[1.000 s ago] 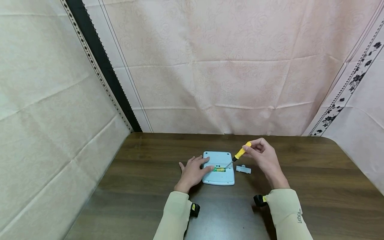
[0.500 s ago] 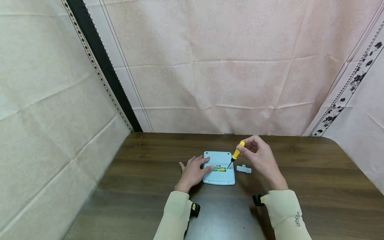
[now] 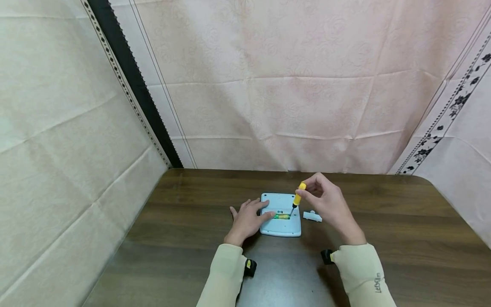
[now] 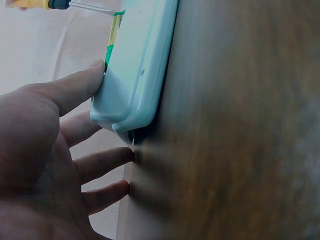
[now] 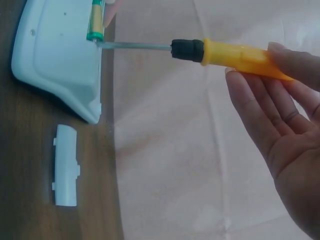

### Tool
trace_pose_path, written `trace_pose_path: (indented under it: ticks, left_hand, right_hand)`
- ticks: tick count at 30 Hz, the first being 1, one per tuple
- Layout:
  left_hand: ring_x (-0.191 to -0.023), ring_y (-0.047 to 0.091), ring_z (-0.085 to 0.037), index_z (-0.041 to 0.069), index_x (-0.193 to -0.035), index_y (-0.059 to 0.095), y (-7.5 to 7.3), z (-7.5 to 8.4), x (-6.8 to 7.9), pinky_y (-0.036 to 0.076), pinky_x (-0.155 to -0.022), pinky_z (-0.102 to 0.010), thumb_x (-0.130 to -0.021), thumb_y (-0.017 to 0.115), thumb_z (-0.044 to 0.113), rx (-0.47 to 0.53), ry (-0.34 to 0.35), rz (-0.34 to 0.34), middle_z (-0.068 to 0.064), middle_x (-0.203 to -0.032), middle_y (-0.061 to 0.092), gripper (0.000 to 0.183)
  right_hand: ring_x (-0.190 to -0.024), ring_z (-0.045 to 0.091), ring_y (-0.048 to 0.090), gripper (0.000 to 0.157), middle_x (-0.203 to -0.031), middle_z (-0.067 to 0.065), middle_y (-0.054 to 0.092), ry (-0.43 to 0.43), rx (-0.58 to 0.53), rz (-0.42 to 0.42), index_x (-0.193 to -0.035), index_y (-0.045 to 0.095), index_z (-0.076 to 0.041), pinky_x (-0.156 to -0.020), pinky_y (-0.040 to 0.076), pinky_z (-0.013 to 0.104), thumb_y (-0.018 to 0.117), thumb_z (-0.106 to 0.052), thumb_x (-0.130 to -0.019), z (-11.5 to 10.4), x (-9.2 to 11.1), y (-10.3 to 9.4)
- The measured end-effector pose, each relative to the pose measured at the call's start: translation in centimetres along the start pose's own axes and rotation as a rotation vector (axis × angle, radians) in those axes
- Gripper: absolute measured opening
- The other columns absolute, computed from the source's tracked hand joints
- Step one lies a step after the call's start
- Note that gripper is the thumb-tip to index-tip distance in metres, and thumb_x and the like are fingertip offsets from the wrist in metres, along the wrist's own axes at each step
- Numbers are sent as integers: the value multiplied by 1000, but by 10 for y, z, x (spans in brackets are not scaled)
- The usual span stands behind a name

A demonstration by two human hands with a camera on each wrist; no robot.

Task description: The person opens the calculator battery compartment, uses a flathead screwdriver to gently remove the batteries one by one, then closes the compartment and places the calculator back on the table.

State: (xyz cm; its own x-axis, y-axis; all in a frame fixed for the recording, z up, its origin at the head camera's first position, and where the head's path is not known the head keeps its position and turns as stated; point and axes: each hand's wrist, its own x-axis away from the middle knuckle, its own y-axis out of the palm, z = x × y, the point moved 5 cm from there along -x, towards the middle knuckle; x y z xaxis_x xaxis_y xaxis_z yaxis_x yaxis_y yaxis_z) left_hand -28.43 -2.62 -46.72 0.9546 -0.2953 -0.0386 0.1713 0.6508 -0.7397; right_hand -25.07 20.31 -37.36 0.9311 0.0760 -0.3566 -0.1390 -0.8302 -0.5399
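Observation:
A light blue device (image 3: 280, 228), looking like a calculator turned face down, lies on the table with its battery slot uncovered. In the slot sits a green and yellow battery (image 5: 96, 22). My left hand (image 3: 247, 221) rests on the device's left side, fingers spread, its thumb (image 4: 85, 87) at the battery's left end. Between thumb and fingertips, my right hand (image 3: 326, 200) pinches the yellow handle of a screwdriver (image 5: 240, 57). The screwdriver's tip meets the battery's right end, as the right wrist view shows. Close by on the right lies the light blue battery cover (image 3: 312, 216).
The brown wooden table (image 3: 172, 256) reaches back to a pale patterned cloth (image 3: 307, 106). More cloth hangs at the left and right sides. A small black wrist camera (image 3: 250, 267) is worn under the left sleeve; another black camera (image 3: 327, 256) is at the right wrist.
My right hand has moved left with the screwdriver, which now stands steeper, its tip still at the slot's right end. The left hand and the device stay in place.

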Motion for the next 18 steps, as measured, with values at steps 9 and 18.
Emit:
trace_pose_path:
  ticks: [9, 18]
  left_hand:
    - [-153, 33, -45, 19, -150, 64, 0, 0, -1, -1, -113, -84, -104, 67, 47, -3, -7, 3, -14, -160, 50, 54]
    - [-153, 34, -45, 18, -150, 64, 1, 0, -2, -1, -113, -85, -104, 67, 48, -7, -8, 3, -14, -160, 50, 54]
  right_hand:
    - [-83, 19, 68, 25, -96, 3, 72, -67, 66, -16, -110, 65, -8, -74, 58, 26, 83, -6, -93, -15, 0, 7]
    - [-83, 18, 69, 23, -96, 2, 71, -94, 71, -21, -109, 65, -8, -74, 59, 28, 83, -6, -94, -21, 0, 13]
